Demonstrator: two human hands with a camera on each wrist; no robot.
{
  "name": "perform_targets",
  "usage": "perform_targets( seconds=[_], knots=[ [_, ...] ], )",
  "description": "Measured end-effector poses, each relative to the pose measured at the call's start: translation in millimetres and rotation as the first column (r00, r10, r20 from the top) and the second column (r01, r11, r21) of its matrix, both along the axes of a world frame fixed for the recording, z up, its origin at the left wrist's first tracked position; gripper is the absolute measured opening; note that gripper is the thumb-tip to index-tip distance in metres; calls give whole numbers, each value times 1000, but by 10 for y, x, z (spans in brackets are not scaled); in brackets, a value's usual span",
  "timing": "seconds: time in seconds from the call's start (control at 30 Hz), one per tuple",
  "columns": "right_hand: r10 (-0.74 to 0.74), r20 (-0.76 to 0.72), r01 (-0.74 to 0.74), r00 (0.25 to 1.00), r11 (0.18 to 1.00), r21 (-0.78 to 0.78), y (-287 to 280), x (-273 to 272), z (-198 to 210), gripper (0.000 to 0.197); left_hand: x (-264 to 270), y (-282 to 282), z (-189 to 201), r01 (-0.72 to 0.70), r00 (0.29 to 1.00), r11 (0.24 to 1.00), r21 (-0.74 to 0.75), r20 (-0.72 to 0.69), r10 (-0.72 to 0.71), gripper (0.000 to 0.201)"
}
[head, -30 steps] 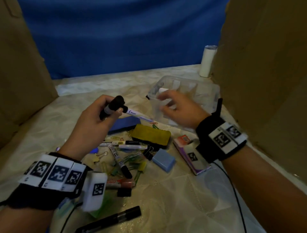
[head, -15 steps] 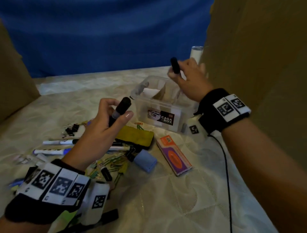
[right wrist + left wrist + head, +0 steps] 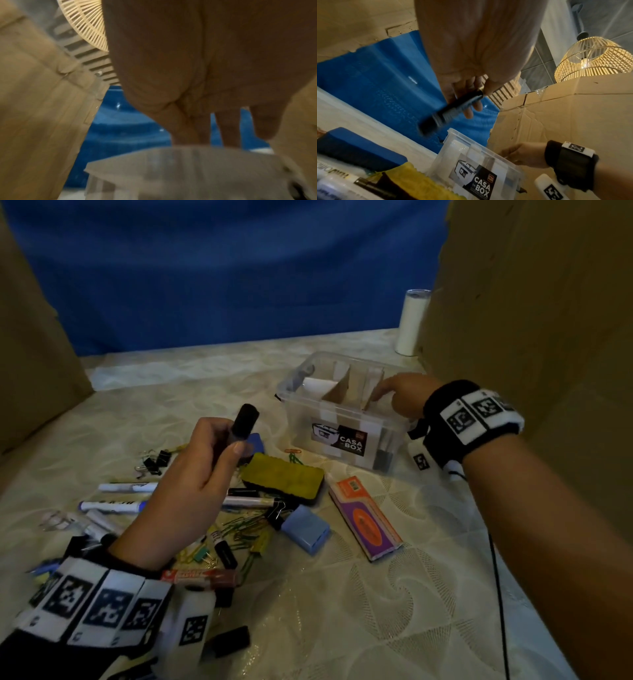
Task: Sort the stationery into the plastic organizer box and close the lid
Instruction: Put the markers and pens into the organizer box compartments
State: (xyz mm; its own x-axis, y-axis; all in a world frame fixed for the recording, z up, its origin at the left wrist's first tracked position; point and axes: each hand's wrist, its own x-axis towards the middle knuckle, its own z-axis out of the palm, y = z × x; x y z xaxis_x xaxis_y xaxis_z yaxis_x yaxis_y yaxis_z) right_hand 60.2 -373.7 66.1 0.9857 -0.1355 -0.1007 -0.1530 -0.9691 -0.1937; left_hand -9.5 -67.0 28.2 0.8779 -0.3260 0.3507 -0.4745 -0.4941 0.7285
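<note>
My left hand (image 3: pixel 191 484) grips a black marker (image 3: pixel 244 419) upright above the pile of stationery; in the left wrist view the marker (image 3: pixel 450 112) lies across the curled fingers. The clear plastic organizer box (image 3: pixel 301 419) stands open, with cardboard dividers inside and no lid on it. My right hand (image 3: pixel 404 395) reaches down into its right compartment, index finger stretched out, nothing visible in it. A black marker (image 3: pixel 383 453) shows through the box's front wall below that hand. In the right wrist view the fingers (image 3: pixel 226 128) hang behind the box rim (image 3: pixel 171 169), tips hidden.
Left of the box lie a yellow board eraser (image 3: pixel 282 479), an orange and purple carton (image 3: pixel 364 518), a small blue box (image 3: pixel 306 530), white markers (image 3: pixel 113 505), binder clips (image 3: pixel 156 462) and paper clips. Cardboard walls stand on both sides. A white cylinder (image 3: pixel 409 323) stands at the back.
My right hand, which held a black marker above the box, has dropped into the right compartment and no longer shows it. The left hand keeps its marker, slightly lower.
</note>
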Motion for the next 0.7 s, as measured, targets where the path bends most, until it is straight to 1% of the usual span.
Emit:
perform_targets(
  seconds=[0.07, 0.1, 0.17, 0.2, 0.27, 0.3, 0.37, 0.5, 0.57, 0.63, 0.7],
  knots=[
    [-110, 121, 104, 987, 993, 56, -63, 21, -126, 47, -11, -22, 17, 41, 999, 999, -23, -22, -41, 38],
    [-175, 149, 163, 973, 983, 86, -79, 12, -198, 45, -24, -58, 40, 78, 997, 997, -5, -29, -78, 45],
    [-275, 147, 252, 950, 955, 158, -81, -29, -341, 48, -24, -157, 98, 157, 988, 983, 90, -24, -156, 58],
    [-296, 148, 268, 944, 947, 179, -74, -52, -397, 48, -11, -227, 149, 190, 982, 971, 142, -14, -190, 61],
    [-311, 204, 269, 928, 940, 209, -69, -87, -477, 45, 43, -404, 267, 262, 963, 941, 214, 10, -270, 56],
    [-321, 234, 272, 918, 937, 219, -67, -108, -492, 44, 85, -509, 331, 304, 948, 929, 213, 33, -318, 51],
    [-323, 278, 266, 904, 937, 226, -74, -138, -525, 45, 193, -746, 447, 362, 919, 919, 156, 102, -380, 42],
    [-312, 316, 235, 896, 937, 259, -107, -183, -562, 49, 502, -1278, 572, 310, 902, 947, 83, 288, -321, 33],
    [-308, 338, 220, 889, 936, 273, -120, -194, -579, 49, 656, -1522, 550, 264, 899, 961, 77, 341, -275, 28],
    [-342, 337, 238, 877, 919, 313, -107, -216, -575, 48, 816, -1724, 431, 216, 906, 966, 143, 339, -252, 24],
    [-356, 341, 252, 870, 915, 314, -92, -243, -569, 46, 966, -1864, 239, 206, 918, 942, 267, 281, -280, 19]
  ],
)
